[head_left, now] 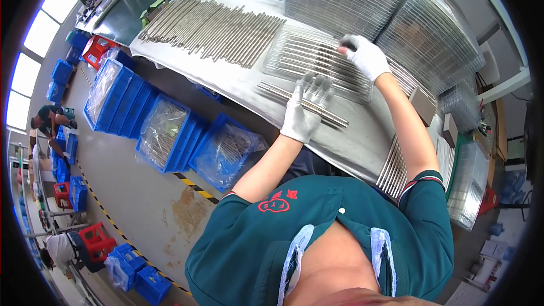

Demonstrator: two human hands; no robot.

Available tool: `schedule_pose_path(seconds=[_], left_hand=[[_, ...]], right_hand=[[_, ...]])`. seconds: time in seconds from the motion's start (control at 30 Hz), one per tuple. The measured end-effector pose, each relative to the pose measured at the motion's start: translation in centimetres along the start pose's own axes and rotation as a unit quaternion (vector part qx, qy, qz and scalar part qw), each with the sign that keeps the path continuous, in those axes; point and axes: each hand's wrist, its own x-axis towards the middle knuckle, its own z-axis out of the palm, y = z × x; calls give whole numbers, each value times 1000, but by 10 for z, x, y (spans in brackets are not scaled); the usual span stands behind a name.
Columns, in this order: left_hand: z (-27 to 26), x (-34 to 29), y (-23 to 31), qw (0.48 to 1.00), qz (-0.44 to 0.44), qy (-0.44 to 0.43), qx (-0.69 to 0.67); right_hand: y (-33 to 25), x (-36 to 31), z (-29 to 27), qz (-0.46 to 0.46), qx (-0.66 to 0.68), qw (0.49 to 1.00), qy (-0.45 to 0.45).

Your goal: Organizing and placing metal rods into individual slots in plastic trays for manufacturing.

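Note:
My left hand [302, 116], in a white glove, holds a few long shiny metal rods [328, 115] that lie across its palm. Its fingers stretch toward the tray's near edge. Over a clear plastic tray [272, 59] hangs my right hand [365, 58], also gloved, with loosely bent fingers apart and no rod visible between them. A reddish tip shows at its finger ends. Rows of similar rods [309, 51] fill the tray side by side. To the left, a wide row of loose metal rods [218, 29] rests on the white table cover [170, 56].
Tall stacks of clear trays [345, 0] stand behind the work spot. More rods [392, 167] lie by my right forearm, near a grey-brown block [422, 106]. Blue crates [122, 99] with bagged rods stand on the floor to the left. Other people [54, 127] are farther off.

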Motion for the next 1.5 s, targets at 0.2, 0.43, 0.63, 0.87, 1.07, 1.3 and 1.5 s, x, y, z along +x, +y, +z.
schedule_pose_path(seconds=[0.2, 0.43, 0.63, 0.87, 1.07, 1.3, 1.5], left_hand=[[-7, -4, 3, 999, 8, -33, -38], [-7, -1, 0, 998, 37, -40, 13], [-8, 2, -4, 996, 27, -23, 81], [-1, 3, -1, 996, -33, -20, 75], [2, 2, -2, 995, -47, -21, 85], [-3, 1, 1, 998, -33, -29, 53], [-1, -1, -2, 995, -2, -75, 62]], right_hand=[[-36, -39, -6, 41, 111, 931, -345], [-29, -65, 13, 40, 293, 821, -488], [-17, -48, 4, -27, 222, 915, -335], [21, 9, 3, 10, -98, 995, -5], [48, 35, 17, -43, -142, 988, 35], [17, -5, 11, -52, 10, 996, 76], [-23, -99, 2, -90, -46, 983, -153]])
